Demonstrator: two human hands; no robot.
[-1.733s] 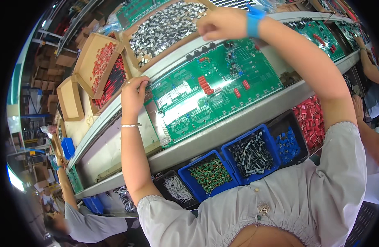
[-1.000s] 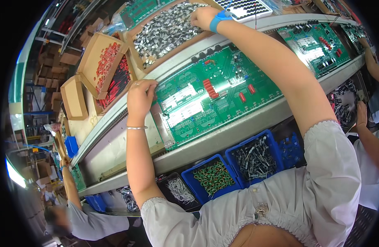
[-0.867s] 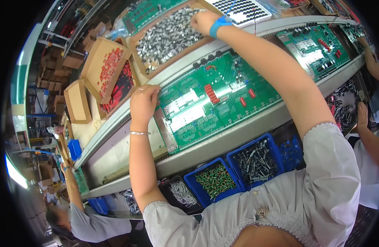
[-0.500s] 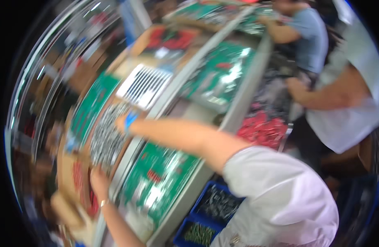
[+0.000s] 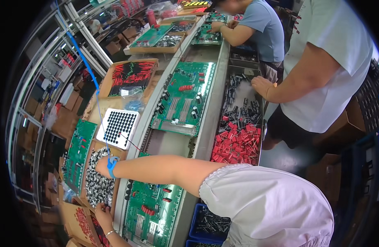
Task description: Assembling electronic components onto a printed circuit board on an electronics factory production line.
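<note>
The head view showed our right hand [image 5: 102, 166], a blue strap at its wrist, reaching to about nine o'clock into the cardboard tray of small silver cylindrical capacitors [image 5: 95, 185]; we could not tell how far its fingers were closed or whether they had hold of one. Our left hand [image 5: 104, 213] sat at seven o'clock, fingers curled against the near-left edge of the green printed circuit board [image 5: 150, 214], apparently steadying it without gripping anything. The board lay just right of the tray, on the grey conveyor rail [image 5: 200, 142]. We judged that picking a single capacitor by its body, leads kept straight, while the left hand held the board steady, would serve best.
</note>
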